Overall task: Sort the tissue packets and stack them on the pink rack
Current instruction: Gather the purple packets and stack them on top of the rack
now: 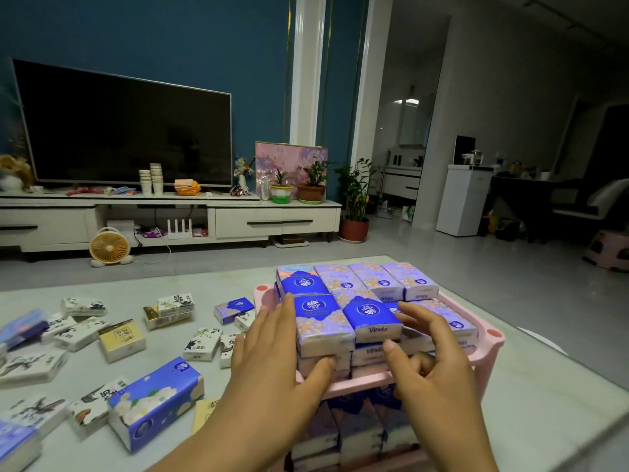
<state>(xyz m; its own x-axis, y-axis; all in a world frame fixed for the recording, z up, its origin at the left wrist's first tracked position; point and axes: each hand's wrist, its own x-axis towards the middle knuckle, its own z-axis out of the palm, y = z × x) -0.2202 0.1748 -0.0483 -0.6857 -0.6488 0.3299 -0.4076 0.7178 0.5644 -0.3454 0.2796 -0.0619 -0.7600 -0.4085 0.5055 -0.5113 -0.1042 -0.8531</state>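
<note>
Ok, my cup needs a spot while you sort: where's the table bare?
Bare table lies right of the pink rack, and along the far edge beyond the loose packets. Crowded: the left side, and the rack's top, full of purple packets.
</note>
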